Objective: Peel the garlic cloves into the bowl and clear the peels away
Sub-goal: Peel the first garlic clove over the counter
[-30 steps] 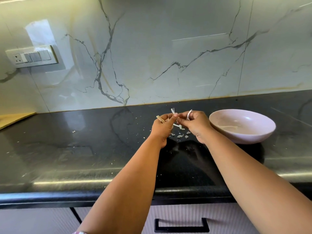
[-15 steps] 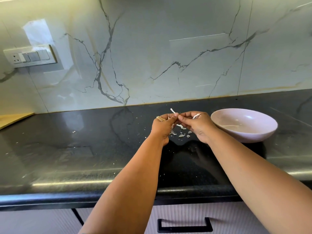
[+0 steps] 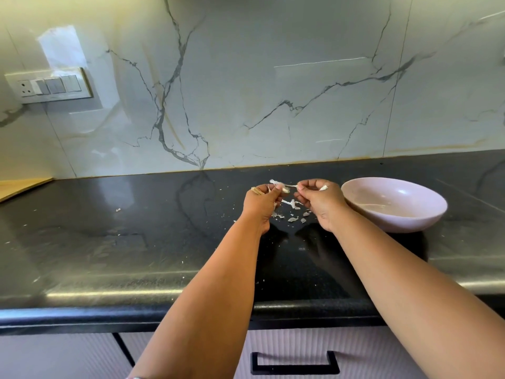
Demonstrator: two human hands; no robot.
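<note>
One black countertop (image 3: 136, 242) spans the view. One pale bowl (image 3: 393, 205) sits at about 3 o'clock of the hands, just beside the right one. Two hands meet mid-counter: the left hand (image 3: 261, 203) curls round a garlic clove (image 3: 277, 184), and the right hand (image 3: 319, 202) pinches a strip of peel (image 3: 291, 185) stretched between them. About six loose peels (image 3: 292, 219) lie at 6 o'clock below the fingers.

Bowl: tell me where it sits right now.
In the head view the pale bowl sits on the black countertop, on the person's right, just beyond the right hand and near the marble backsplash.
</note>
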